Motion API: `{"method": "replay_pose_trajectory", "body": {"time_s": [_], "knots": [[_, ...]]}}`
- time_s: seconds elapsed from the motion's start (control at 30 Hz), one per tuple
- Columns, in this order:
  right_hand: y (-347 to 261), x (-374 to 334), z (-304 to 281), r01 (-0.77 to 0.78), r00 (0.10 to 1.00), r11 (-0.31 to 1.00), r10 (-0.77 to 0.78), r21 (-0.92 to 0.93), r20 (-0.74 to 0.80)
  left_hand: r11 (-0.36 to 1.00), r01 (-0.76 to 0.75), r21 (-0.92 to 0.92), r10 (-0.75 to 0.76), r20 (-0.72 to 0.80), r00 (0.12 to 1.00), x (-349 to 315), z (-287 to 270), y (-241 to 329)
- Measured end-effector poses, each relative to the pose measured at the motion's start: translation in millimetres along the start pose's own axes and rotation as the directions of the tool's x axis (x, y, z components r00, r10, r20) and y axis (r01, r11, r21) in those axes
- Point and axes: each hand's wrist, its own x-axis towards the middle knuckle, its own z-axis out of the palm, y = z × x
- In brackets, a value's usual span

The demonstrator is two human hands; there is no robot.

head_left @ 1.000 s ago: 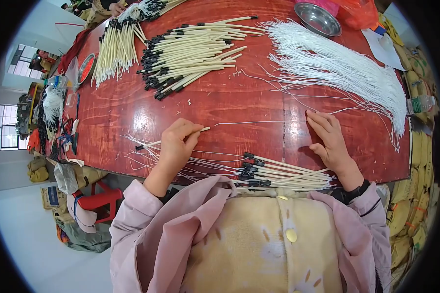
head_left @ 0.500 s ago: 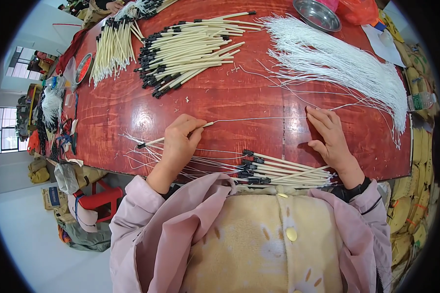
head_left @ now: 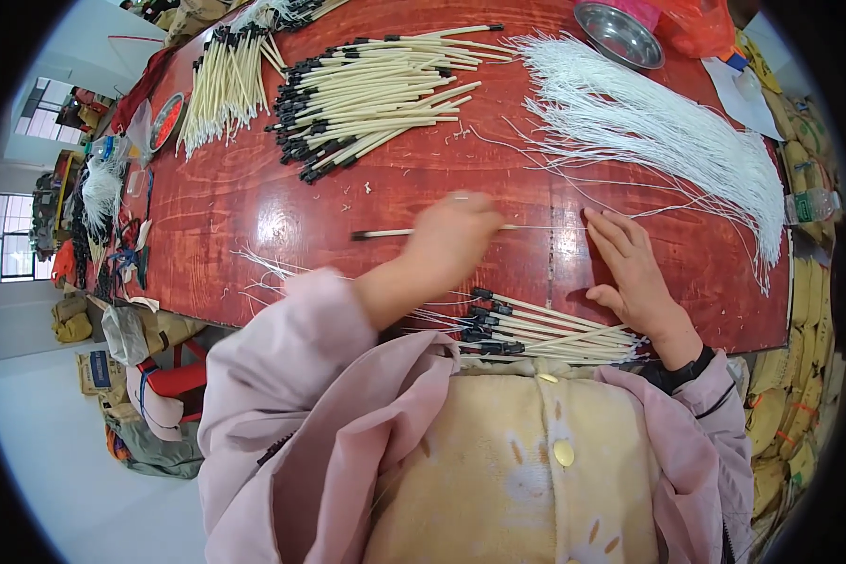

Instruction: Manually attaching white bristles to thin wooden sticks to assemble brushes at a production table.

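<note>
You are wearing this camera, the left of two, on your head, and it is looking steeply down past your chest [head_left: 479, 461] at your left hand [head_left: 453, 240] and right hand [head_left: 634, 273] from nearby. Its fisheye lens is bowing the table [head_left: 207, 226] and sweeping out to the windows [head_left: 11, 240] at far left and the sacks [head_left: 805, 329] at far right.
</note>
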Motion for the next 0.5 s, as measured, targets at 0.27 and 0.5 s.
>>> {"method": "replay_pose_trajectory", "body": {"time_s": [0.27, 0.5], "knots": [[2.8, 3.3, 9.5, -0.013, 0.989, 0.997, 0.024, 0.076, -0.148, 0.985, -0.173, -0.013, 0.173, 0.131, 0.976, 33.7, 10.9, 53.7], [0.4, 15.0, 7.0, -0.053, 0.984, 0.995, 0.066, 0.085, -0.165, 0.943, 0.311, 0.119, -0.301, -0.1, 0.949, -45.0, -64.3, 9.7]]}}
